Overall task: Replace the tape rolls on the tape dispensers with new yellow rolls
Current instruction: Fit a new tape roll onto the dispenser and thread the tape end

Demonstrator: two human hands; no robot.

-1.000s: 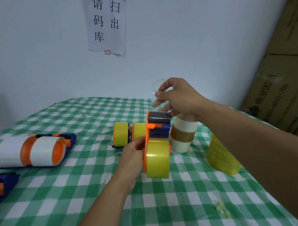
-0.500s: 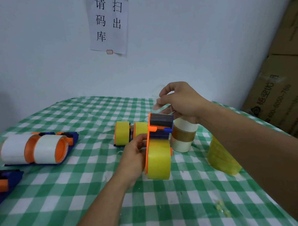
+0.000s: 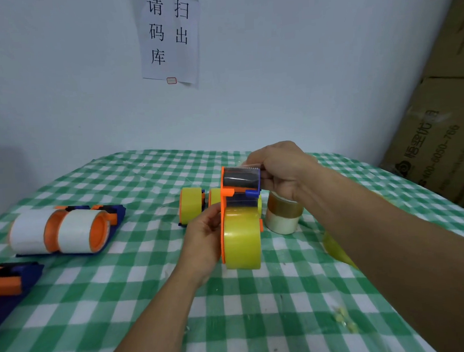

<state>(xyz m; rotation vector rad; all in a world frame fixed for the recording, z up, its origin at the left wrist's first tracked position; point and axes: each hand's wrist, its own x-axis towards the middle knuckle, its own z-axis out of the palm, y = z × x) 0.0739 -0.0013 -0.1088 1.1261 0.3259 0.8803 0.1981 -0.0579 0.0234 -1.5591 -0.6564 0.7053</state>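
Steadying the dispenser (image 3: 227,193) upright over the counter (image 3: 124,300), we grip its orange side with the left hand (image 3: 207,238), fingers curled just beside the new yellow roll (image 3: 242,244) seated at its near end, probably so the frame cannot twist. Beyond that, our right hand (image 3: 281,173) closes round the cutter end by the black roller (image 3: 241,176), where we judge the tape's free end is being led over the blade. Farther back stand a second dispenser (image 3: 191,205) and a stack of clear and brown rolls (image 3: 283,216).
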